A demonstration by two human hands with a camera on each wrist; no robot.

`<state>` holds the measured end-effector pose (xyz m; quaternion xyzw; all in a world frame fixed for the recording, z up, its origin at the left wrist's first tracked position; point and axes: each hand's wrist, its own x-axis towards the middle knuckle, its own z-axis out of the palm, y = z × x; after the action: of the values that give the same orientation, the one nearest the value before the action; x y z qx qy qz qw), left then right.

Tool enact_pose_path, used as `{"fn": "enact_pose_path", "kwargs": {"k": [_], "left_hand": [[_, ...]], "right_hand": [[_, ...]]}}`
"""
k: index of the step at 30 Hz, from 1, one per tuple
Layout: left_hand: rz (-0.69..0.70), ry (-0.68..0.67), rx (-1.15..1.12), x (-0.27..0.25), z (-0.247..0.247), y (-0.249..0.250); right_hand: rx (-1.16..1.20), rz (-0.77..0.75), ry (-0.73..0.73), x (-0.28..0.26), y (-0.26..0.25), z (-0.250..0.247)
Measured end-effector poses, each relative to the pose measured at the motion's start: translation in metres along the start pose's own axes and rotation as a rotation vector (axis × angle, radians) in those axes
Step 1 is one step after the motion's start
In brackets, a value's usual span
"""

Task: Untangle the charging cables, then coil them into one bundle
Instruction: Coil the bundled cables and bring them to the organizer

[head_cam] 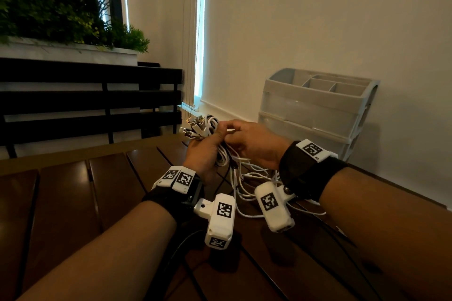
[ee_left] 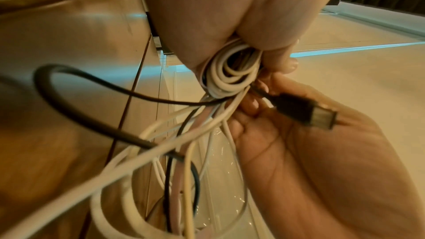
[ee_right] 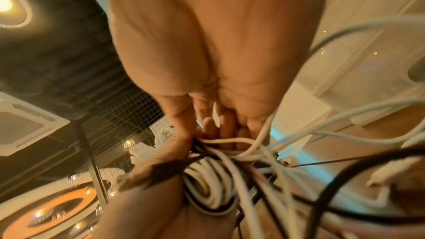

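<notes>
the left hand (head_cam: 205,154) is gripping the charging cables (head_cam: 221,154) above the middle of the wooden table (head_cam: 73,190), its fingers curling tightly round a stack of white and black loops; the left wrist view is showing those loops (ee_left: 232,72) wedged between palm and fingertips. it seems to be acting as the anchor, keeping the finished turns from springing open. a cluster of plugs (head_cam: 194,127) is sticking out of the fist toward the far left, probably gathered there so the ends are sitting together.

the right hand (head_cam: 254,144) is meeting the left from the right side, its fingers bending in against the bundle and pinching at strands. the left wrist view is showing a black plug (ee_left: 308,114) lying across its palm with fingers curling beside it, likely being fed toward the coil. exactly which strand the fingertips are clamping i cannot tell.

the rest of the cables is hanging down as loose slack (head_cam: 252,183) and pooling on the table just under the hands, near the wrists, still crossing over itself. judging from this, the coiling is partly done while the lower lengths are still needing sorting.

a grey plastic drawer organiser (head_cam: 318,110) is standing at the far right against the wall, and a planter with greenery (head_cam: 61,19) is sitting at the far left above a dark bench back.
</notes>
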<state>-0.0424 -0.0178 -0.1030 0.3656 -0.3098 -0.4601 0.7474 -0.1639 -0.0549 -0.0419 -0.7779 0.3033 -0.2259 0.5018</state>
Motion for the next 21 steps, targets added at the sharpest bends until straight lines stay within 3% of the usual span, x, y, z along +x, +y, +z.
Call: {"fn": "enact_pose_path", "kwargs": {"k": [3, 7, 11, 17, 19, 21], "left_hand": [[-0.028, -0.003, 0.002, 0.001, 0.001, 0.001], [-0.058, 0.014, -0.024, -0.002, 0.012, 0.005], [-0.039, 0.095, -0.028, -0.004, 0.015, 0.011], [0.040, 0.192, -0.018, -0.004, 0.014, 0.010], [0.029, 0.215, 0.018, -0.004, 0.013, 0.010], [0.052, 0.195, 0.099, -0.005, 0.012, 0.010]], "right_hand": [[-0.278, 0.007, -0.097, 0.001, 0.008, -0.002], [-0.568, -0.025, -0.103, -0.002, 0.007, -0.001], [-0.605, -0.045, -0.158, -0.007, 0.004, 0.001], [-0.843, -0.152, -0.081, -0.011, 0.002, 0.008], [-0.749, -0.134, -0.123, -0.011, 0.000, 0.001], [-0.443, -0.135, -0.082, -0.013, -0.009, -0.008]]}}
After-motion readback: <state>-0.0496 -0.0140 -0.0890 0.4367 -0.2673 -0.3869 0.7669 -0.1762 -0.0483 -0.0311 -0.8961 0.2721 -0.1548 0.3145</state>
